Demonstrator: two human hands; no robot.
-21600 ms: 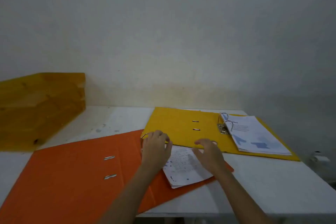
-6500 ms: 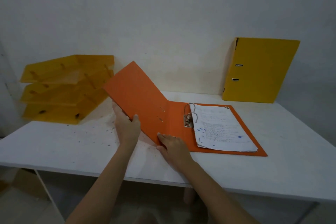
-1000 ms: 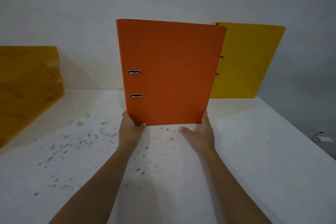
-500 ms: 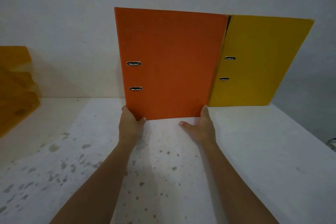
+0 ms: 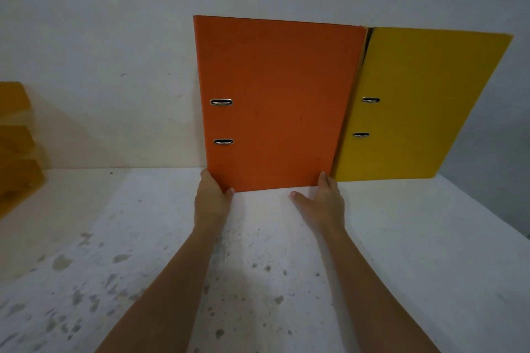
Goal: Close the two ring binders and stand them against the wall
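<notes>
The closed orange ring binder stands upright near the wall, its right edge touching the closed yellow ring binder, which stands against the wall to its right. My left hand grips the orange binder's lower left corner, thumb on the front cover. At the lower right corner my right hand has its fingers along the binder's edge and its thumb spread out over the table. Whether the orange binder's bottom edge rests on the table I cannot tell.
Stacked yellow-orange letter trays sit at the far left by the wall. The white table is speckled with dark stains. Its right edge runs diagonally past the yellow binder.
In the last second both hands carried the orange binder farther back towards the wall, until it came alongside the yellow binder. Earlier both binders lay open on the table.
</notes>
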